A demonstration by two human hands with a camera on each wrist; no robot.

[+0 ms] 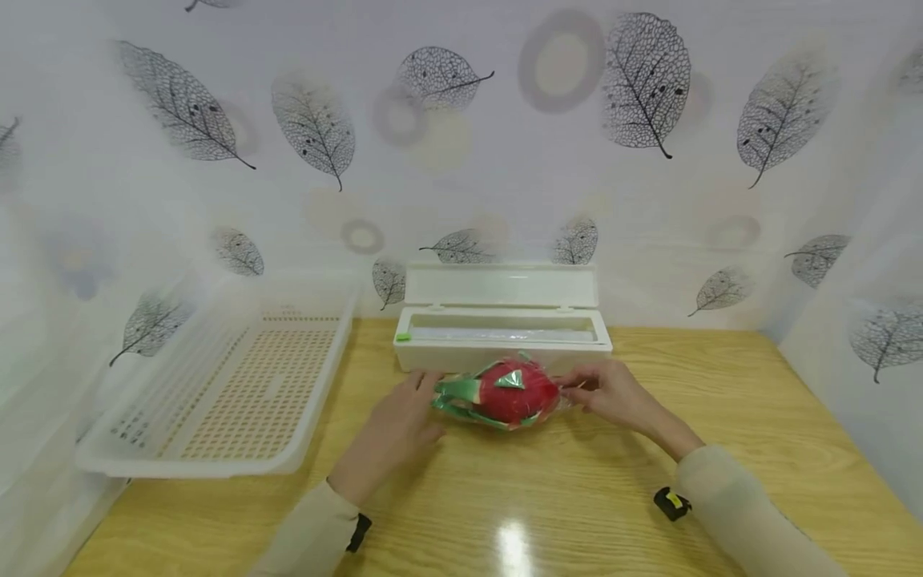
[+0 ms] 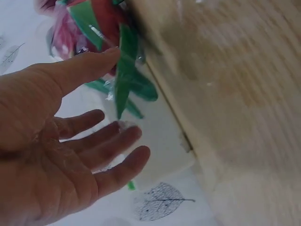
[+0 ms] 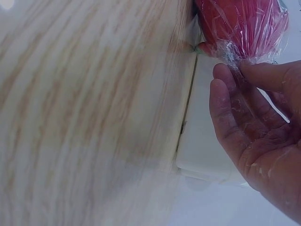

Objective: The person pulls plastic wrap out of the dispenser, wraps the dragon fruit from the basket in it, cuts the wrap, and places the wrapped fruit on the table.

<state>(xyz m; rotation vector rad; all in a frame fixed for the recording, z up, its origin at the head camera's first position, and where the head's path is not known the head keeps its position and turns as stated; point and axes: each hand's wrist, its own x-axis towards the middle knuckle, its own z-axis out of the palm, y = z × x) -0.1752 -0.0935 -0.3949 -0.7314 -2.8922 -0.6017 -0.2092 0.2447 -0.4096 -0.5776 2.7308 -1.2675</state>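
Note:
A red dragon fruit (image 1: pixel 517 391) with green scales lies wrapped in clear film, just in front of a white cling film box (image 1: pixel 505 357). At its right end my right hand (image 1: pixel 606 390) pinches the gathered film; in the right wrist view, the twisted film (image 3: pixel 231 55) sits between thumb and fingertips. My left hand (image 1: pixel 395 429) is at the leafy end, its fingers apart and loosely bent. Seen from the left wrist, the thumb tip overlaps the green scales (image 2: pixel 127 70) and the other fingers extend beside them.
The box's lid (image 1: pixel 501 285) stands up, and a roll of film (image 1: pixel 505 333) lies inside. A white perforated plastic basket (image 1: pixel 317 417) is on the left of the wooden table (image 1: pixel 548 513). Behind hangs a leaf-patterned curtain (image 1: pixel 476 176).

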